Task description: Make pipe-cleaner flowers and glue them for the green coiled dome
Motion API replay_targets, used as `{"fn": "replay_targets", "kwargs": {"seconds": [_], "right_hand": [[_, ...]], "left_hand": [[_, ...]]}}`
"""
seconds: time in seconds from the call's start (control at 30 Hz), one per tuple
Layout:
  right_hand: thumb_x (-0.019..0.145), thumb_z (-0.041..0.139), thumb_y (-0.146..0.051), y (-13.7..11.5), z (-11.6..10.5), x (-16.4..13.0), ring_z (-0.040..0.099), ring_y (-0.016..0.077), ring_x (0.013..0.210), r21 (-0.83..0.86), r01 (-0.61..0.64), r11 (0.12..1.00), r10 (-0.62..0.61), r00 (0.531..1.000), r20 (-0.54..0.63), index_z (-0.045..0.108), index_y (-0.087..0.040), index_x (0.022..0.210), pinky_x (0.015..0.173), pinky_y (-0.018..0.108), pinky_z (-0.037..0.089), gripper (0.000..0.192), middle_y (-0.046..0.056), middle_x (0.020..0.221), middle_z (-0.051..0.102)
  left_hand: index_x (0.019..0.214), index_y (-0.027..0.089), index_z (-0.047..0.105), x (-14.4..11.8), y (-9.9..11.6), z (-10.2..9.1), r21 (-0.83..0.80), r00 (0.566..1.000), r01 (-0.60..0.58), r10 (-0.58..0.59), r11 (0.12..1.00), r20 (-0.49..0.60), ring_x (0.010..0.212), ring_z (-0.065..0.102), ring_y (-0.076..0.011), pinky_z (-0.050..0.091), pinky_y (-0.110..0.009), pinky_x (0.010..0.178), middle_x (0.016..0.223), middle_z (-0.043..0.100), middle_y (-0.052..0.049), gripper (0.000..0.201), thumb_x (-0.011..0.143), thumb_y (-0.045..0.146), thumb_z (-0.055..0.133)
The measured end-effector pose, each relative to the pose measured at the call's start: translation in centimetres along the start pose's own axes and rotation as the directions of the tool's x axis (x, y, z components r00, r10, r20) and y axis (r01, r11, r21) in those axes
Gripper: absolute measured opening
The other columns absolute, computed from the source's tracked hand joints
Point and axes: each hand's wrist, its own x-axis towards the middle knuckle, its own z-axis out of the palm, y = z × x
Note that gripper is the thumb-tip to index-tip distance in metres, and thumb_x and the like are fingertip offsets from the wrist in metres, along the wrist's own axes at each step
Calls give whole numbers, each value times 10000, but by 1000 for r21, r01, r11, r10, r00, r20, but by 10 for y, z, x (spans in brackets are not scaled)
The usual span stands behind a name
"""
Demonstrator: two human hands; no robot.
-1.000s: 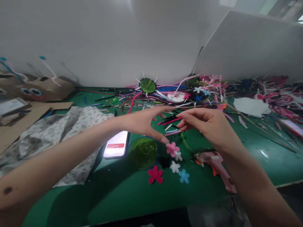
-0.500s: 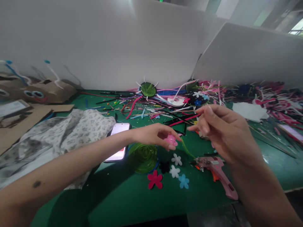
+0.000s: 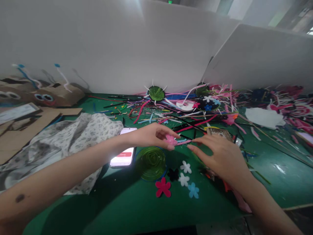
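Note:
My left hand (image 3: 153,135) is closed, pinching a small pink flower (image 3: 171,140) between thumb and fingers above the table. Close by on the right, the thumb and forefinger of my right hand (image 3: 215,151) are stretched out and slightly apart. Their tips are at the end of a pink fuzzy strip (image 3: 184,142); whether they touch it I cannot tell. Below my hands lie a coiled green disc (image 3: 150,163) with a blue rim, a red flower (image 3: 163,187), a black flower (image 3: 173,174), two white flowers (image 3: 184,179) and a light blue flower (image 3: 193,190). My right arm partly hides a pink glue gun (image 3: 242,202).
A lit phone (image 3: 123,153) rests beside a patterned cloth (image 3: 85,130) on the green table. Brown paper figures (image 3: 58,94) stand at the left. Coloured strips and scraps (image 3: 156,116) litter the back, before a grey panel (image 3: 110,45). White paper (image 3: 265,117) lies at the right.
My right hand has come down and left, its curled fingers stretching out towards the pink strip. My left hand keeps the pink flower and has shifted slightly left. The view has shifted a little.

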Motion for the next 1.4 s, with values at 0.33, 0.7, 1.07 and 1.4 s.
{"fn": "replay_targets", "kwargs": {"seconds": [0.33,0.7,1.07,1.4], "right_hand": [[876,574,-459,22,2,-1,568,135,563,366,-354,860,399,915,-53,638,-218,724,539,256,393,291,-6,635,643],[870,610,-358,27,-20,-23,624,232,1051,242,-135,961,181,967,-181,662,-227,736,937,420,471,194,51,1102,690],[932,503,-347,15,-30,-95,722,125,668,277,-41,960,34,999,31,726,-270,865,654,176,570,245,-44,792,757],[679,601,-738,33,8,-171,649,232,559,-70,-790,609,785,613,-88,692,-265,854,446,335,480,513,54,745,713]], "left_hand": [[1318,240,534,-5,-3,-7,-20,997,67,-66,998,44,866,695,-173,520,-313,794,872,744,-49,533,822,338,705],[1024,184,676,25,-28,-18,518,998,-13,-20,856,58,865,659,-180,479,-268,722,970,706,-69,288,852,410,629],[1048,184,611,36,-44,-45,420,974,117,-187,900,129,794,680,-160,491,-257,710,897,741,-44,300,806,348,679],[963,175,639,32,-40,-74,397,975,130,-189,909,114,803,683,-163,508,-281,750,840,731,-40,250,785,341,699]]}}
